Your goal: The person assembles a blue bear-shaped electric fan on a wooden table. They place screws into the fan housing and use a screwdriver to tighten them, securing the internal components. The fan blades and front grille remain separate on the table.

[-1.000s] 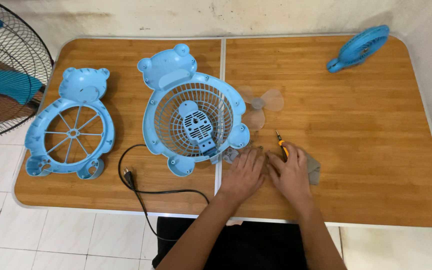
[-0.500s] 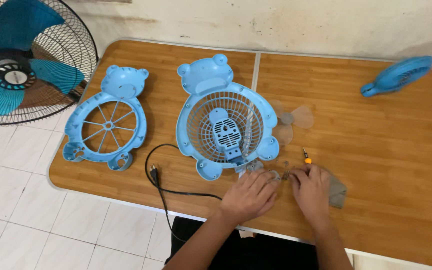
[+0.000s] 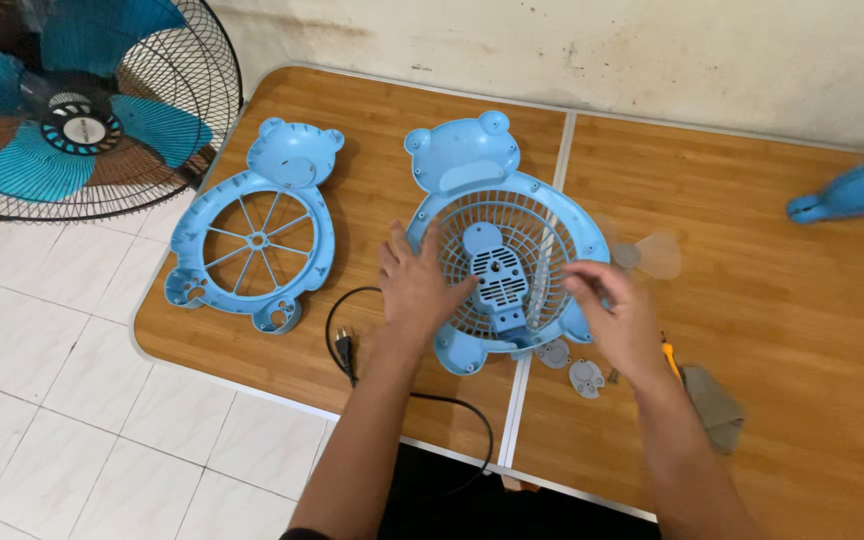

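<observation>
Head view: left hand flat, fingers spread, palm down on left rim of blue bear-shaped fan housing at table centre. Right hand blurred, loosely open, holding nothing, at housing's right rim.

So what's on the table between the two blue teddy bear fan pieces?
In the head view, only bare wooden table lies between the open-spoked bear frame and the bear grille half. The black plug sits lower down, nearer the table's edge.
</observation>
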